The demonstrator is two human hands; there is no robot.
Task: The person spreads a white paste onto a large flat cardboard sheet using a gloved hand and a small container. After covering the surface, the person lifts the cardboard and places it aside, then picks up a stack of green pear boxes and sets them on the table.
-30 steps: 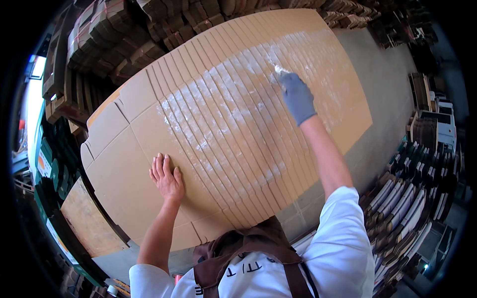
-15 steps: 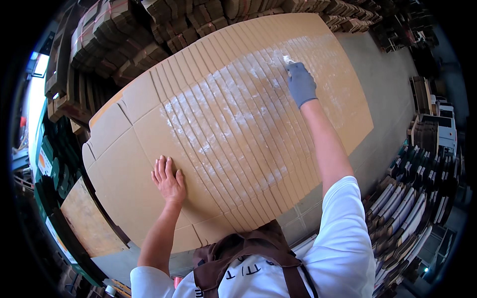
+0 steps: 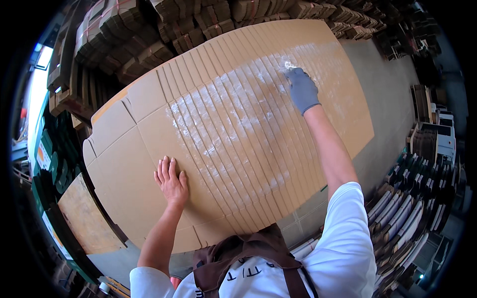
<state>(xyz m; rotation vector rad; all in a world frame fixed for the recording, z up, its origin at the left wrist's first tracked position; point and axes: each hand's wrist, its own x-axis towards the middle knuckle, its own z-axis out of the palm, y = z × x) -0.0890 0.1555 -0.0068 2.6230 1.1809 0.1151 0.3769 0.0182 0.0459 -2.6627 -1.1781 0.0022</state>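
A large brown cardboard sheet point(image 3: 149, 139) lies in front of me, scored with several parallel creases. White shiny smears point(image 3: 223, 107) cover its creased middle and far right. My bare left hand point(image 3: 172, 184) rests flat on the left part of the sheet, fingers spread. My right hand point(image 3: 301, 89), in a grey glove, is at the far right of the smears with its fingers closed. A small glossy whitish lump point(image 3: 289, 65) shows at its fingertips, against the cardboard; its kind cannot be made out.
Bundled cardboard stacks point(image 3: 184, 25) stand behind the sheet, beside a wooden pallet point(image 3: 72, 97) at the far left. A wooden board point(image 3: 89, 216) lies at the left. Several rows of stacked flat pieces point(image 3: 397, 206) stand at the right on the grey floor point(image 3: 382, 84).
My right hand has shifted slightly nearer to me over the smears, its fingers still closed. My left hand stays flat on the cardboard. The whole view has tilted a little.
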